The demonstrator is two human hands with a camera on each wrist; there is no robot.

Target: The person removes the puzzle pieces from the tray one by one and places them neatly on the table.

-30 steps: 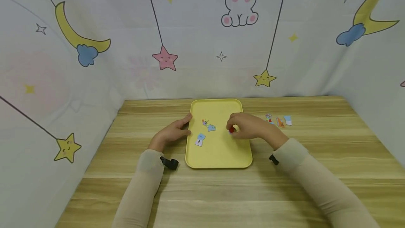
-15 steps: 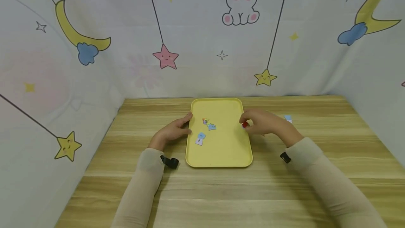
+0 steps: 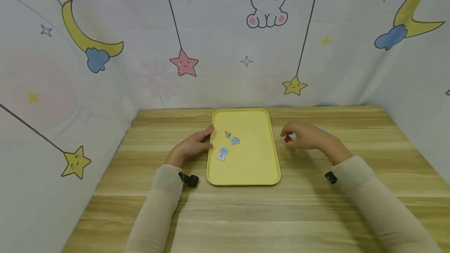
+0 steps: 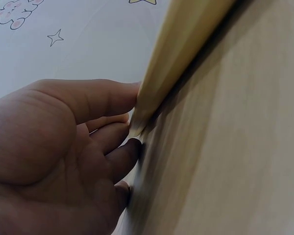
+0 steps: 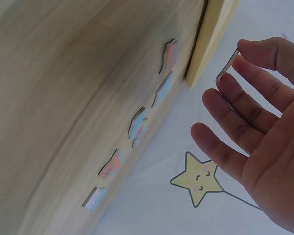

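Observation:
My right hand (image 3: 306,136) is over the table just right of the yellow tray (image 3: 246,173), pinching a small flat puzzle piece (image 5: 227,64) between thumb and fingers. Red shows on that piece in the head view; in the right wrist view it appears edge-on. The left hand (image 3: 190,146) rests against the tray's left side, its thumb and fingertips touching the rim in the left wrist view. On the tray's left half lie several printed puzzle pieces: a pale blue and white pair (image 3: 222,154), and a blue one (image 3: 235,140) beside a multicoloured one (image 3: 228,134).
Several more puzzle pieces lie in a row on the wooden table right of the tray, among them an orange one (image 5: 111,165) and a pale one (image 5: 94,198). My right hand mostly hides them in the head view. A printed curtain (image 3: 225,85) hangs behind the table.
My right hand has moved right, from over the tray to over the table beside it, still pinching the red piece. The left hand stays at the tray's left edge.

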